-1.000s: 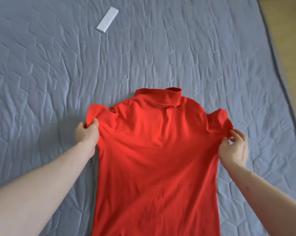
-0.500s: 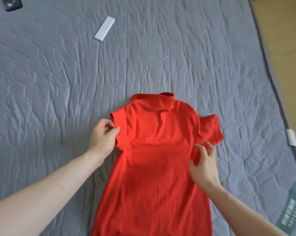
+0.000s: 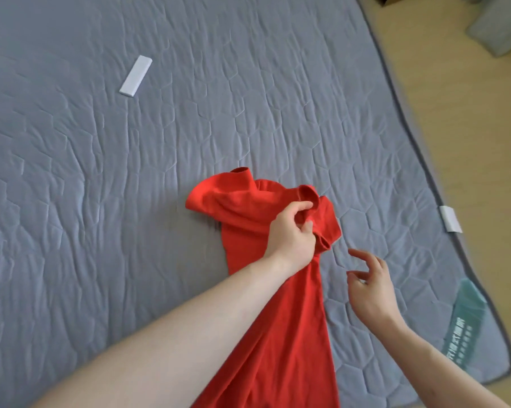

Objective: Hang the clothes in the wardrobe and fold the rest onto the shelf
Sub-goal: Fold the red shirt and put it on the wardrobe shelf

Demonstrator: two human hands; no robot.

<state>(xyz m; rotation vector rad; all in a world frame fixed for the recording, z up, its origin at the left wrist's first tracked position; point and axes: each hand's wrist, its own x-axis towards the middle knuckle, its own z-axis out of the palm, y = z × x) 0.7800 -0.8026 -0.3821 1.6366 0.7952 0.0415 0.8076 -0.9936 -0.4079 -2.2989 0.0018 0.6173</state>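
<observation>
A red short-sleeved shirt (image 3: 280, 319) lies on the grey quilted bed cover (image 3: 189, 142), folded lengthwise into a narrow strip with its collar at the far end. My left hand (image 3: 291, 234) reaches across the shirt and grips the bunched sleeves at its right edge. My right hand (image 3: 369, 287) hovers just to the right of the shirt, fingers relaxed and apart, holding nothing.
A white flat rectangular object (image 3: 136, 76) lies on the bed at the far left. A white clip (image 3: 450, 219) sits on the bed cover's right edge. A greenish label (image 3: 463, 322) lies near the right corner. Wooden floor (image 3: 469, 128) runs along the right.
My left hand has carried the left sleeve and side of the shirt over to the right, folding it in half lengthwise. My right hand has lifted off the shirt and moved right.
</observation>
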